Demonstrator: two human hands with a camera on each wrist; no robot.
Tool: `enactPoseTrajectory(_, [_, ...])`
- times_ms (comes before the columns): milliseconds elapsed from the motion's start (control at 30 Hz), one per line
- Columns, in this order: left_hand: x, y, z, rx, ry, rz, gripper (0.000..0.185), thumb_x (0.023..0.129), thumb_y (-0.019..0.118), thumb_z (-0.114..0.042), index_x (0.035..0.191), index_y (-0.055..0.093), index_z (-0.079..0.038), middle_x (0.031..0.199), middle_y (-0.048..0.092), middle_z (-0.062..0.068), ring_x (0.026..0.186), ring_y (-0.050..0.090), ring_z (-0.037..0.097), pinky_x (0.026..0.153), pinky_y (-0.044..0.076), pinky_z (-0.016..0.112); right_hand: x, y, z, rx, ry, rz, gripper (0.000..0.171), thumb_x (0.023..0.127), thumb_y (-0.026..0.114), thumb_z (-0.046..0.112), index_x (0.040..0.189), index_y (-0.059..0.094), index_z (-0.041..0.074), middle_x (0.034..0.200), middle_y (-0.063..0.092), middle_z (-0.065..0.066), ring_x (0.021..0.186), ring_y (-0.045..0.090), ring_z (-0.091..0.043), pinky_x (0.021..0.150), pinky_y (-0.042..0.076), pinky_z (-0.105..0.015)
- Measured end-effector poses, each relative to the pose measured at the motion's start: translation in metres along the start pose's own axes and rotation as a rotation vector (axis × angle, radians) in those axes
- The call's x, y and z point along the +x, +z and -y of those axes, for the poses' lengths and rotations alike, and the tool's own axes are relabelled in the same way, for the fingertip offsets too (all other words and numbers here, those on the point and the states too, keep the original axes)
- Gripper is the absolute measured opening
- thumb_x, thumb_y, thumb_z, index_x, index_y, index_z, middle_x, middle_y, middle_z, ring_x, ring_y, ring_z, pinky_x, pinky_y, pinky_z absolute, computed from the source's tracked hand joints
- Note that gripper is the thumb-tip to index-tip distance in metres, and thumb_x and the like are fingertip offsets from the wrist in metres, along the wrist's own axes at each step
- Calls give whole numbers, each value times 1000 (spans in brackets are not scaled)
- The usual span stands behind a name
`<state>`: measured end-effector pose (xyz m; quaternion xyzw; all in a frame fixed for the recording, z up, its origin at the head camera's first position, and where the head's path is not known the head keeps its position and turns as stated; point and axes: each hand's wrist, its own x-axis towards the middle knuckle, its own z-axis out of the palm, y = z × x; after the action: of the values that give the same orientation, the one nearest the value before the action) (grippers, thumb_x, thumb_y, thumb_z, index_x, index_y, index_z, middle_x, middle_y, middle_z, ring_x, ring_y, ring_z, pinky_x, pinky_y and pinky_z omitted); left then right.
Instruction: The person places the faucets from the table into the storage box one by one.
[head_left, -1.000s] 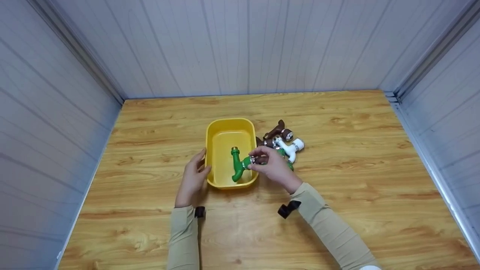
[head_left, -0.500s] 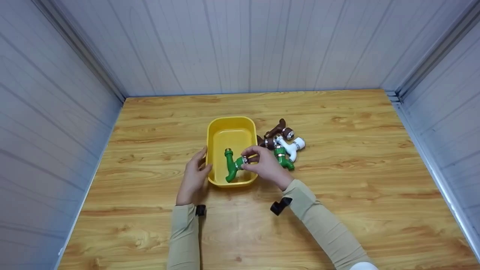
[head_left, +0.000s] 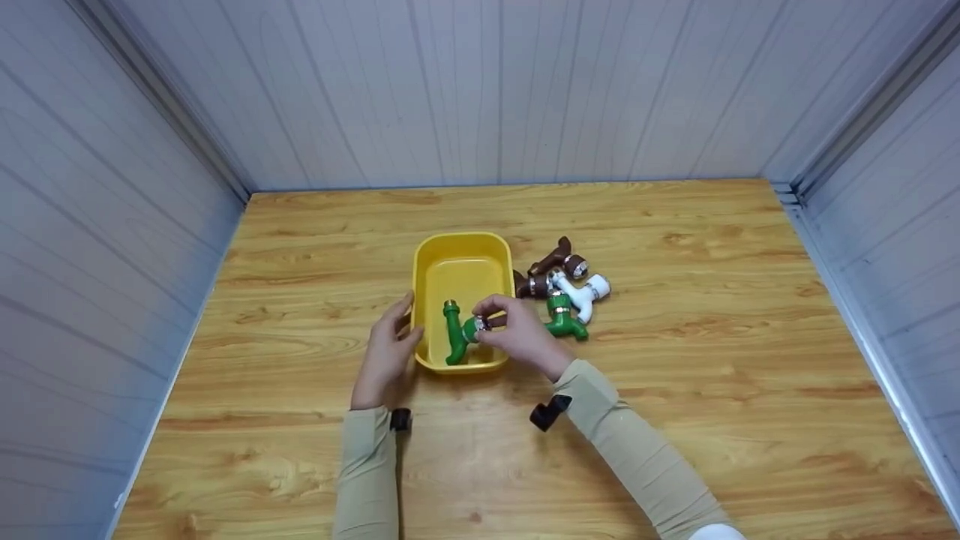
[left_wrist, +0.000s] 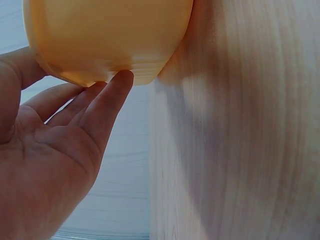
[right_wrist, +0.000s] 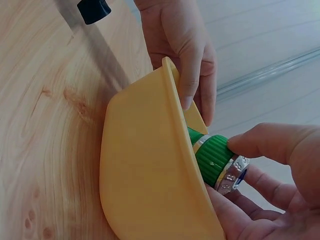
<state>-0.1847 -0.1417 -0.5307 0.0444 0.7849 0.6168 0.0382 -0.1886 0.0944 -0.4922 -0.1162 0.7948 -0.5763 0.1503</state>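
Note:
My right hand pinches a green tap by its ribbed handle end, between thumb and fingers. The tap is inside the yellow plastic tub, close over its floor at the near end, its brass-tipped inlet pointing away. In the right wrist view, the green handle with its silver cap shows above the tub rim. My left hand holds the tub's left side, thumb over the rim and fingers against the outer wall.
Right of the tub lies a cluster of taps: a brown tap at the back, another brown tap by the tub wall, a white tap and a second green tap. Panel walls enclose the wooden table.
My right hand has moved left and slightly down with the green tap, further into the tub. The second green tap on the table has come into fuller view. My left hand stays at the tub.

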Motion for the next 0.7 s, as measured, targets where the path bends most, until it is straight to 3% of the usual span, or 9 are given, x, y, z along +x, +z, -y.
enactPoseTrajectory(267, [-2,0,-5,-15,-45,4,58,95,54,2,148,33,-5,151,32,11,133,37,30,109,33,40,-1,4,8,-13,21,17,32,84,69,1,114,60,-2,113,59,-10,103,59,-31,83,54,-33])
enactPoseTrajectory(533, [-1,0,0,-1,15,-1,58,93,54,6,146,33,0,150,32,18,132,38,35,107,35,45,5,8,1,-6,34,31,34,84,69,1,117,59,-2,114,59,-8,104,59,-28,84,53,-31])
enactPoseTrajectory(700, [-1,0,-1,-14,4,5,58,93,53,6,147,32,0,150,32,18,132,37,36,108,34,45,7,10,2,-43,27,31,34,83,69,1,115,59,-2,112,61,-8,102,60,-29,84,53,-31])
